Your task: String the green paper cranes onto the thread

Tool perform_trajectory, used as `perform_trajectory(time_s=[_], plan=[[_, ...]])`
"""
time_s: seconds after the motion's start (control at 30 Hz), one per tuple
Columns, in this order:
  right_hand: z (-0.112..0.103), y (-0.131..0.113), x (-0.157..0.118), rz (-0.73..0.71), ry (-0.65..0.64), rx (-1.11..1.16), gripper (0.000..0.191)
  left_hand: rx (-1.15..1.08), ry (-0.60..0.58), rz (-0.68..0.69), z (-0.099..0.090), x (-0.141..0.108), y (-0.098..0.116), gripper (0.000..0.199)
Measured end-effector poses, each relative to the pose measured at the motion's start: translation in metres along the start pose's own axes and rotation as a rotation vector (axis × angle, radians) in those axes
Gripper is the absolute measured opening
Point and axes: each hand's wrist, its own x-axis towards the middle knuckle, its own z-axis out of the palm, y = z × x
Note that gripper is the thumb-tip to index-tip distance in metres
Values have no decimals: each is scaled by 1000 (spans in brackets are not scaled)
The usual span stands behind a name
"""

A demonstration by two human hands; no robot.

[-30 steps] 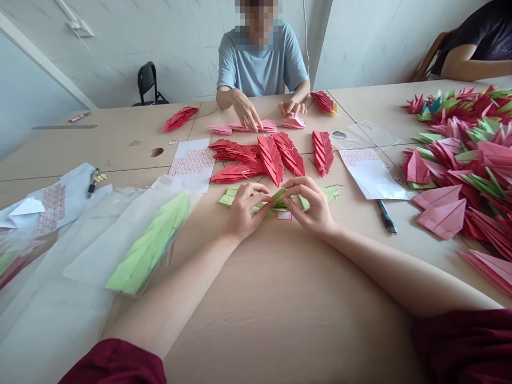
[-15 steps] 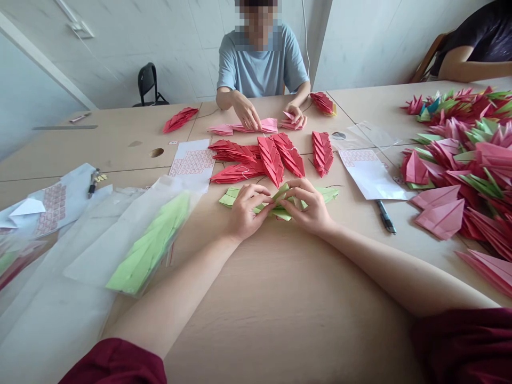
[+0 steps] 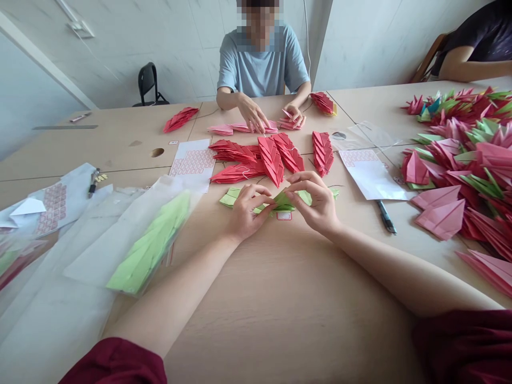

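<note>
My left hand (image 3: 248, 212) is closed on the left part of a green folded paper piece (image 3: 283, 201), thumb and fingertips pinched together. On the other side, my right hand (image 3: 316, 205) pinches the upper edge of the same green paper, its thumb and index finger close together. More green folded paper (image 3: 229, 197) sticks out to the left behind my left hand. A small red-edged label (image 3: 284, 216) lies on the table just below the paper. Red folded paper strips (image 3: 271, 160) lie right beyond my hands.
A person (image 3: 260, 69) opposite handles pink folded paper (image 3: 244, 127). A heap of pink, red and green folded papers (image 3: 480, 154) is at the right, near a pen (image 3: 386, 217). Plastic bags, one holding green paper (image 3: 152, 245), lie left. Another person's arm (image 3: 468, 66) rests at the far right.
My right hand has shifted slightly right and up, uncovering the red-edged label. My left hand has stayed in place. The opposite person's hand on the left side has moved a little right.
</note>
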Motion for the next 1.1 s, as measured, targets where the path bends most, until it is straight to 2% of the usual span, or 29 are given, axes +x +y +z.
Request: perform_trajectory(time_s=[0.1,0.27,0.43,0.5,0.6,0.67,0.77,0.93,1.1], plan=[[-1,4,0,0,-29,13,8,-8,10,-8,0,1,1,10],[5,19,-5,-5,-149,-8,7,-42,54,-28,-2,2,2,9],[9,26,-7,28,-174,-48,6,-81,71,-34,-4,2,4,11],[8,23,-6,59,-165,-25,7,-131,48,-52,-5,2,4,22],[4,17,-4,96,-140,18,9,-189,6,-68,-5,2,2,55],[3,14,-3,108,-120,45,8,-203,-34,-80,-5,4,1,61],[2,13,-2,137,-108,82,4,-224,-60,-93,-5,5,-2,58],[1,12,-3,170,-141,109,11,-205,-56,-143,-1,3,-7,29],[2,12,-2,234,-217,130,12,-241,-36,-181,1,0,-8,30]])
